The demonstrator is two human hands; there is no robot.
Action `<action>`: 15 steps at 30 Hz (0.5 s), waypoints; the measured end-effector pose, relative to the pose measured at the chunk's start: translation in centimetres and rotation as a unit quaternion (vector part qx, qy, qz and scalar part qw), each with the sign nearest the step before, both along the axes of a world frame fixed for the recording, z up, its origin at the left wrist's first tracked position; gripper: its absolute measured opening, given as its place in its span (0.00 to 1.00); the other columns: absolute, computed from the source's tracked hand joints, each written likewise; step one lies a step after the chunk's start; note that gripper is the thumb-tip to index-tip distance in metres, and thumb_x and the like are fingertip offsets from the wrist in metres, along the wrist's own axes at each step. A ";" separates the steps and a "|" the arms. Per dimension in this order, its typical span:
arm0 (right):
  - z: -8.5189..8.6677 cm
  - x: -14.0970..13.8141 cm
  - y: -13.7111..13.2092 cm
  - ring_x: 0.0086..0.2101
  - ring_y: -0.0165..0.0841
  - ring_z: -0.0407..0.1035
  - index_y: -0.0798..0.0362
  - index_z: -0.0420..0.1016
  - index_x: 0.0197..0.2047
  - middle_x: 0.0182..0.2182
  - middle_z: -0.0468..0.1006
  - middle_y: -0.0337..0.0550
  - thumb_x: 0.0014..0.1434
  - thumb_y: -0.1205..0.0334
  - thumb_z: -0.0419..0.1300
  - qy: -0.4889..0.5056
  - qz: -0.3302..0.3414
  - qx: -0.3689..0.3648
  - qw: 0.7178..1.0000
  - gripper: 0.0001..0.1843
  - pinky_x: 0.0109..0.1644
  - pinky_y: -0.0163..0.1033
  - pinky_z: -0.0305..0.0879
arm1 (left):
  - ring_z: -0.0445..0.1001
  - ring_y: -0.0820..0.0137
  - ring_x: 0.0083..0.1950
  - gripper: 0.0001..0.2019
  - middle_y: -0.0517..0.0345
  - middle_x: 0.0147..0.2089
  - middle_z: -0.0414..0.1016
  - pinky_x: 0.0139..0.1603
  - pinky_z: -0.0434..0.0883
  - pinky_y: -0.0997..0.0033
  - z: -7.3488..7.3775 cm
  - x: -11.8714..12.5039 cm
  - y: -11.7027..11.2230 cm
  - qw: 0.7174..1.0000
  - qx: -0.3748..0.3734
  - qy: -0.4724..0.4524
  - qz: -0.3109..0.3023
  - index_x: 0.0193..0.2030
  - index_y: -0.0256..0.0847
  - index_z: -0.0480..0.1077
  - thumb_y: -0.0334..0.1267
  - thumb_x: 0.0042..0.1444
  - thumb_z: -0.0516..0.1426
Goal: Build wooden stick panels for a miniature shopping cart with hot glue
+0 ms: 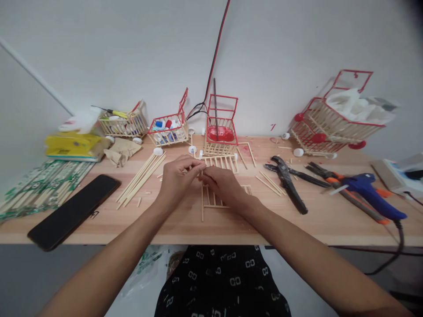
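Observation:
My left hand (180, 176) and my right hand (223, 182) meet over the middle of the table, thumbs and fingers pinched together. A thin wooden stick (202, 207) runs up to the closed fingertips; its top end is hidden there. Under my right hand lies a slatted stick panel (214, 206), partly covered by the palm and wrist. Just beyond the fingers is another slatted stick frame (228, 163), with small white wheels by its corners. Behind it stands a small stick-built shopping cart (220, 147) with red edges, holding a red object and a dark rod.
Loose sticks (142, 178) and a phone (74, 211) lie left, beside wrapped chopsticks (46, 185). On the right are cutting pliers (287, 182), orange-handled pliers (350, 193), a blue glue gun (373, 193) and a power strip (396, 176). A larger cart (343, 121) stands behind them.

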State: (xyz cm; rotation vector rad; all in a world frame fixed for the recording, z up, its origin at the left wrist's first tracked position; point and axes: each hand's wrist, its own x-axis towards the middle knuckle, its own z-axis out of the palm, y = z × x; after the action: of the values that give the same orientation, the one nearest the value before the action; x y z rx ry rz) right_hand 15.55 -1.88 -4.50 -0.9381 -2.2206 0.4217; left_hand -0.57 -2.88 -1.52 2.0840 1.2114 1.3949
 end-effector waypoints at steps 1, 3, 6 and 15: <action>0.0 0.0 0.0 0.30 0.28 0.67 0.55 0.69 0.31 0.29 0.74 0.40 0.65 0.67 0.50 0.000 0.000 0.001 1.000 0.11 0.35 0.33 0.59 | 0.74 0.69 0.36 0.05 0.58 0.31 0.78 0.40 0.69 0.68 0.0 0.0 -0.1 1.000 -0.001 -0.001 0.000 0.30 0.41 0.75 0.33 0.55 0.59; -0.1 0.0 0.0 0.30 0.28 0.67 0.55 0.69 0.31 0.29 0.74 0.40 0.65 0.68 0.50 0.002 0.004 0.008 1.000 0.11 0.35 0.33 0.59 | 0.74 0.69 0.36 0.05 0.58 0.31 0.77 0.40 0.68 0.69 0.1 0.0 -0.2 1.000 -0.003 -0.004 -0.002 0.30 0.40 0.75 0.33 0.55 0.59; -0.1 0.0 0.0 0.31 0.29 0.67 0.55 0.69 0.31 0.29 0.75 0.41 0.64 0.68 0.51 0.001 0.005 0.016 1.000 0.11 0.36 0.33 0.59 | 0.74 0.70 0.36 0.05 0.57 0.31 0.77 0.39 0.68 0.69 0.2 0.1 -0.3 1.000 -0.005 -0.008 -0.004 0.30 0.39 0.75 0.32 0.55 0.59; -0.3 0.0 0.1 0.31 0.29 0.66 0.54 0.69 0.31 0.30 0.75 0.40 0.65 0.68 0.50 -0.007 0.005 0.013 1.000 0.11 0.36 0.34 0.59 | 0.74 0.69 0.36 0.06 0.57 0.31 0.77 0.39 0.69 0.68 0.3 0.1 -0.3 1.000 -0.008 -0.008 -0.004 0.29 0.41 0.75 0.33 0.55 0.58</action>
State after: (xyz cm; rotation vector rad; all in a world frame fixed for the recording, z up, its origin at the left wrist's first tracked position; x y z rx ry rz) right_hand 15.57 -1.77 -4.78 -0.9176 -2.2388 0.3908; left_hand -0.49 -3.20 -1.26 2.0596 1.2025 1.3914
